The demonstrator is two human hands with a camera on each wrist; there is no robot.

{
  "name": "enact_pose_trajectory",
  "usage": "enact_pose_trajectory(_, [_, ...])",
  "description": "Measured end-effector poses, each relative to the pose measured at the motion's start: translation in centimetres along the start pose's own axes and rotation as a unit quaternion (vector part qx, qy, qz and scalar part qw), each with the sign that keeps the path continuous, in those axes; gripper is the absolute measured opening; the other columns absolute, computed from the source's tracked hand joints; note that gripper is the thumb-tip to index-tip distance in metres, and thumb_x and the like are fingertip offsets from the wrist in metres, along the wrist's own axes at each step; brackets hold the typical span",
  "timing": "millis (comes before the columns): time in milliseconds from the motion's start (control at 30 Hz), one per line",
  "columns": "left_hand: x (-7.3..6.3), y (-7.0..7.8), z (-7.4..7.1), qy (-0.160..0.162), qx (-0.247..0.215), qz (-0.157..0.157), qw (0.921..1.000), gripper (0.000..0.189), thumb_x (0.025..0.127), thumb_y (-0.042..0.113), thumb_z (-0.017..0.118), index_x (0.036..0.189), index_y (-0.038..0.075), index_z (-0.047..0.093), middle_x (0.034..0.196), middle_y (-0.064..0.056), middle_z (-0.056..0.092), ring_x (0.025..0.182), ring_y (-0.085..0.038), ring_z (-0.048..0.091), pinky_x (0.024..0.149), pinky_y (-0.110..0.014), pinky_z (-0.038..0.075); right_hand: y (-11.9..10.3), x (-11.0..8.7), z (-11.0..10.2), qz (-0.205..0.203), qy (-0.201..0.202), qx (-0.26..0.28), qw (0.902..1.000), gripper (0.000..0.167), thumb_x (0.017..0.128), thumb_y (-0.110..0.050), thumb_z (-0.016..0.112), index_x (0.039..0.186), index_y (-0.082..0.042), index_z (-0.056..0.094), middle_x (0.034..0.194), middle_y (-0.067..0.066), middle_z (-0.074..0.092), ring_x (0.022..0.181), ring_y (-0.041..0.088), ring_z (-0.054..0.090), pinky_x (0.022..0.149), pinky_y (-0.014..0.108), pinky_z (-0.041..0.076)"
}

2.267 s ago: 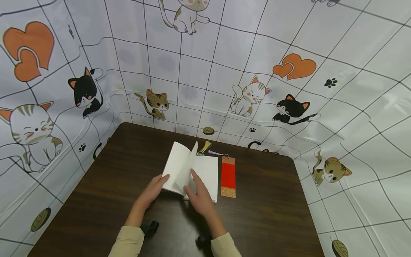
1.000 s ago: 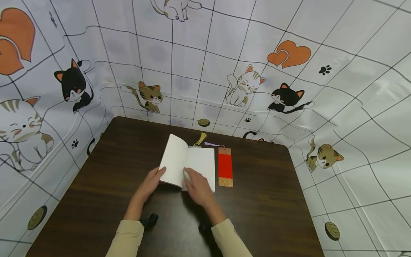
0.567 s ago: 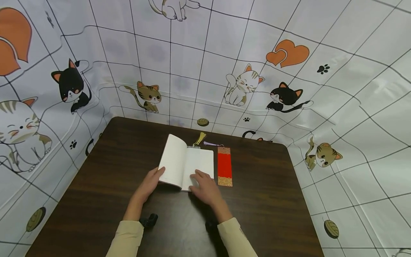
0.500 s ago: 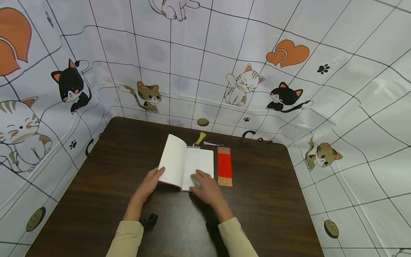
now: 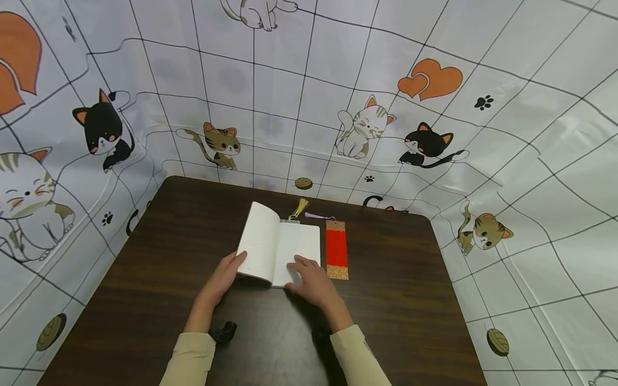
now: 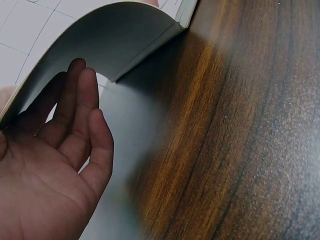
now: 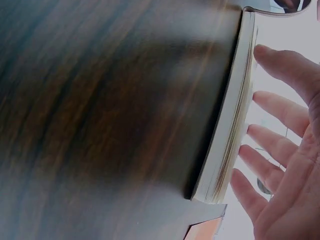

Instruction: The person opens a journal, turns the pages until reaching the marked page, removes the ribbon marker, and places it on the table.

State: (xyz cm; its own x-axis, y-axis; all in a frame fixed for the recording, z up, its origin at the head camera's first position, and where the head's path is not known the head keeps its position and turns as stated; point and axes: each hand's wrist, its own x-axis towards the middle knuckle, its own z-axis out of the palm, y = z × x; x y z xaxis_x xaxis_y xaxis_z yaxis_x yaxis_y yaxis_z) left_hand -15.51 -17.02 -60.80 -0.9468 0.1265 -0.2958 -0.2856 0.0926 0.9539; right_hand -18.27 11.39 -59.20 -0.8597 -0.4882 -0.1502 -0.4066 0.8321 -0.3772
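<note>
An open notebook (image 5: 297,241) with blank-looking pages lies on the dark wooden table. My left hand (image 5: 223,279) holds its raised left side, thumb on the page and fingers behind. In the left wrist view those fingers (image 6: 88,90) are under the curved grey cover (image 6: 120,37). My right hand (image 5: 314,284) rests on the lower right page with its fingers spread. The right wrist view has its fingertips along the thick page block (image 7: 234,115). A yellow tassel (image 5: 299,208) and a bit of grey edge show above the notebook, the rest hidden under it.
Just right of the notebook lies a red bookmark (image 5: 336,249) with gold ends and a purple tassel (image 5: 316,216). The table's (image 5: 410,300) back edge meets a white curtain (image 5: 285,96) printed with cats and grid lines.
A page that stood upright between the hands has been turned and now lies down. My right hand has moved right, onto the right page. The left hand keeps its hold.
</note>
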Motion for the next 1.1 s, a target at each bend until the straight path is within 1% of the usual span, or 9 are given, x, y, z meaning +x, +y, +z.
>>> enact_pose_trajectory(200, [-0.1,0.0,0.0,0.002,-0.002,-0.004,1.0,0.076,0.115,0.057,0.04,0.169,0.003,0.031,0.169,-0.024,0.042,0.161,-0.041,0.032,0.132,-0.063,0.023,0.2,-0.3,0.1,-0.032,-0.001,-0.056,0.9979,0.051,0.104,-0.04,0.072,0.151,-0.022,0.065,0.165,0.006,0.053,0.146,0.029,0.057,0.119,0.049,0.05])
enact_pose_trajectory(367, [-0.1,-0.1,0.0,0.0,-0.002,-0.007,1.0,0.077,0.115,0.057,0.039,0.169,0.002,0.03,0.171,-0.023,0.038,0.163,-0.042,0.027,0.133,-0.063,0.021,0.3,-0.9,0.7,-0.059,0.028,-0.101,0.9927,0.044,0.104,-0.023,0.072,0.147,-0.022,0.066,0.162,0.007,0.057,0.14,0.027,0.063,0.111,0.045,0.057])
enact_pose_trajectory(433, [-0.1,-0.1,0.0,-0.002,0.001,-0.008,1.0,0.078,0.115,0.057,0.039,0.169,0.002,0.029,0.173,-0.023,0.035,0.164,-0.042,0.024,0.133,-0.063,0.019,0.4,-1.0,0.8,-0.064,0.038,-0.106,0.9916,0.044,0.103,-0.016,0.072,0.146,-0.022,0.066,0.16,0.006,0.058,0.139,0.027,0.065,0.109,0.045,0.058])
enact_pose_trajectory(500, [-0.1,-0.1,0.0,-0.001,0.003,-0.009,1.0,0.078,0.115,0.058,0.039,0.169,0.002,0.03,0.172,-0.023,0.036,0.163,-0.042,0.026,0.133,-0.063,0.02,0.4,-1.1,0.7,-0.064,0.045,-0.106,0.9913,0.044,0.102,-0.013,0.071,0.145,-0.022,0.067,0.159,0.005,0.06,0.137,0.027,0.065,0.11,0.046,0.057])
enact_pose_trajectory(700, [0.0,-0.1,0.0,0.001,0.004,-0.007,1.0,0.078,0.115,0.058,0.038,0.169,0.002,0.031,0.171,-0.023,0.038,0.163,-0.042,0.026,0.133,-0.063,0.02,0.6,-1.4,-0.3,-0.049,0.067,-0.103,0.9911,0.044,0.1,-0.015,0.073,0.143,-0.021,0.068,0.154,0.005,0.064,0.141,0.028,0.061,0.117,0.054,0.05])
enact_pose_trajectory(800, [0.0,-0.1,0.0,-0.002,0.004,-0.006,1.0,0.078,0.115,0.058,0.038,0.169,0.002,0.03,0.172,-0.023,0.036,0.164,-0.042,0.024,0.133,-0.063,0.019,0.7,-1.4,-1.0,-0.032,0.087,-0.097,0.991,0.053,0.097,-0.018,0.079,0.148,-0.022,0.063,0.162,0.007,0.056,0.149,0.03,0.053,0.123,0.057,0.044])
enact_pose_trajectory(900, [-0.1,0.0,0.0,-0.003,0.002,-0.007,1.0,0.078,0.115,0.057,0.039,0.17,0.003,0.029,0.173,-0.022,0.034,0.165,-0.041,0.022,0.133,-0.063,0.019,0.8,-1.3,-1.4,-0.013,0.118,-0.08,0.9897,0.073,0.092,-0.022,0.087,0.156,-0.025,0.054,0.172,0.008,0.042,0.155,0.033,0.044,0.125,0.059,0.04])
enact_pose_trajectory(1000, [-0.2,0.1,0.1,-0.004,-0.002,-0.006,1.0,0.077,0.115,0.056,0.039,0.17,0.003,0.029,0.174,-0.022,0.033,0.165,-0.041,0.022,0.133,-0.063,0.018,0.6,-0.9,-1.6,0.009,0.16,-0.037,0.9864,0.097,0.087,-0.022,0.091,0.167,-0.026,0.037,0.178,0.009,0.027,0.158,0.035,0.038,0.126,0.062,0.037])
enact_pose_trajectory(1100, [-0.2,0.2,0.1,-0.004,-0.001,-0.006,1.0,0.076,0.116,0.056,0.038,0.17,0.003,0.028,0.175,-0.022,0.031,0.165,-0.041,0.02,0.134,-0.062,0.017,0.1,-0.4,-1.4,0.035,0.208,0.027,0.9772,0.111,0.088,-0.023,0.09,0.174,-0.025,0.019,0.181,0.01,0.02,0.157,0.037,0.039,0.124,0.066,0.037])
